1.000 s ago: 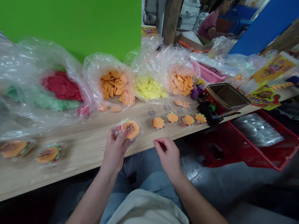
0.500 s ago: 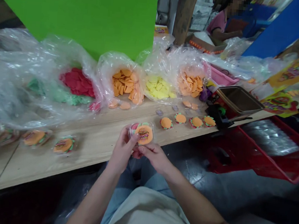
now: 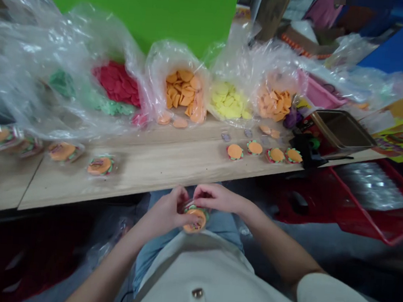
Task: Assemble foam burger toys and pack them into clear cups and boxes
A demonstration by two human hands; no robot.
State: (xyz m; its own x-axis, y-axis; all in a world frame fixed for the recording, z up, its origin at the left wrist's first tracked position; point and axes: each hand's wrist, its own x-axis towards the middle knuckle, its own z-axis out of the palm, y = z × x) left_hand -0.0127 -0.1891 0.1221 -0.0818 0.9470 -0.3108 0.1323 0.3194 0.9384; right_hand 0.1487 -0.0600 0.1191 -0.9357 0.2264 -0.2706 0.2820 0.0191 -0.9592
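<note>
Close to my body, beyond the table's front edge, I have a foam toy burger in a clear case (image 3: 195, 221), with an orange printed top and green frills. My left hand (image 3: 168, 211) grips it from the left, thumb across the orange face. The fingers of my right hand (image 3: 216, 197) are pinched together on the case's far rim; exactly what they grip there is too blurred to tell. On the table, a cased toy burger (image 3: 100, 165) sits to the left, with several more beyond it. Unprinted stacked burgers (image 3: 235, 152) stand in a row to the right.
Clear bags along the back of the wooden table (image 3: 158, 159) hold red pieces (image 3: 119, 82), orange pieces (image 3: 183, 93), yellow pieces (image 3: 229, 99) and green pieces. A brown tub (image 3: 344, 130) stands right, above a red crate (image 3: 362, 202). Another person's pink sleeve (image 3: 323, 10) shows behind.
Both hands have drawn the cased burger off the table edge toward my body. My right hand has shifted from its near side to its far rim. The view has tilted down.
</note>
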